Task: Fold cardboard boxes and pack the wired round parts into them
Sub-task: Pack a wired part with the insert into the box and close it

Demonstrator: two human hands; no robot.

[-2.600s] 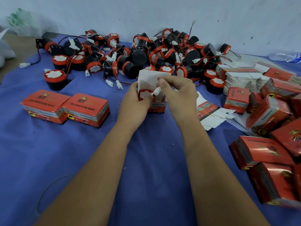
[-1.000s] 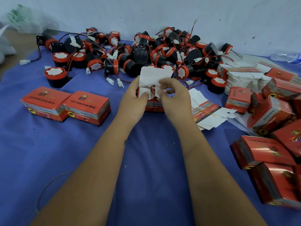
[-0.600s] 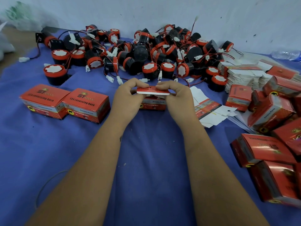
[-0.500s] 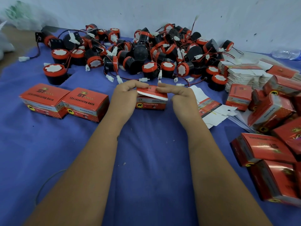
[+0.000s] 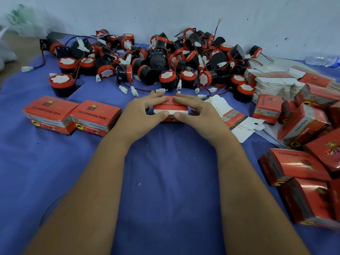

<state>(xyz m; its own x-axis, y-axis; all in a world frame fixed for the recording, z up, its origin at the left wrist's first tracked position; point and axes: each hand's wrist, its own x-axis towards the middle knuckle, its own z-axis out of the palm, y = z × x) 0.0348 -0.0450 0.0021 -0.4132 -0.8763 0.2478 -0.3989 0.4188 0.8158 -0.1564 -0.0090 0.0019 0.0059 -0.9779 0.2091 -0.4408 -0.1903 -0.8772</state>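
Two bare forearms reach up from the near edge over the blue-covered desk [image 5: 165, 181] and meet at one small red box [image 5: 170, 107], which sits on the cloth between the two hands. The left hand [image 5: 141, 112] holds the box's left end, thumb lying along the near top edge and fingers curled over the far edge. The right hand [image 5: 197, 112] mirrors it on the right end, its thumb tip nearly touching the left thumb over the white strip of the lid. Both grips are narrow, closed around the box from either side, with the lid lying down under the thumbs. Whether the lid's flap is fully tucked cannot be told.

Left of the grip, just beside the left wrist, stand two closed red boxes [image 5: 73, 115] touching each other side by side. Right of the grip, beside the right hand, lie flat unfolded cartons [image 5: 237, 122], white side partly up. Farther right a heap of red boxes [image 5: 309, 144] runs from the near edge to mid-depth, lying at mixed angles. Beyond them sits a stack of flat blanks [image 5: 272, 83].

Past the grip, a pile of black round parts with red rims [image 5: 165, 59], red and black wires and white plugs spreads along the white wall [image 5: 184, 13].
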